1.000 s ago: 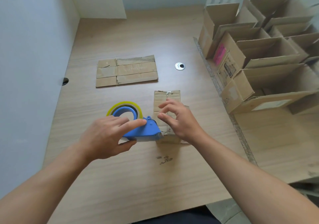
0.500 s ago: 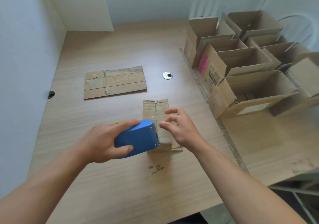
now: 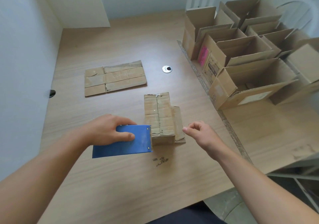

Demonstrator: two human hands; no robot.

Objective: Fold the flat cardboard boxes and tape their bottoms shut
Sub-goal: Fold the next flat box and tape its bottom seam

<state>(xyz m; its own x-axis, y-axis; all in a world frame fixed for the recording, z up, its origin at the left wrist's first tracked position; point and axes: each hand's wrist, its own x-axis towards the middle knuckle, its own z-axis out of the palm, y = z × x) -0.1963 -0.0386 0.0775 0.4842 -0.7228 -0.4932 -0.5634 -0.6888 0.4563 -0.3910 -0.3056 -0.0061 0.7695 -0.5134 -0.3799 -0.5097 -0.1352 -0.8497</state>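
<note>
A small folded cardboard box [image 3: 159,116] stands bottom-up in the middle of the wooden table [image 3: 120,180], with clear tape along its centre seam and one side flap sticking out to the right. My left hand [image 3: 107,130] grips the blue tape dispenser [image 3: 127,142], whose toothed front edge touches the box's near left corner. My right hand [image 3: 200,134] hovers just right of the box with its fingers loosely curled, holding nothing. A flat unfolded cardboard box [image 3: 114,77] lies farther back on the left.
Several folded open boxes [image 3: 241,68] crowd the right side of the table on a cardboard sheet. A round metal grommet [image 3: 167,69] sits behind the small box. White walls close in at the left and back. The table's near edge is by my body.
My right hand has let go of the box top and drawn back to the right. The dispenser has tipped flat, so its tape roll is hidden, and it sits at the box's near edge.
</note>
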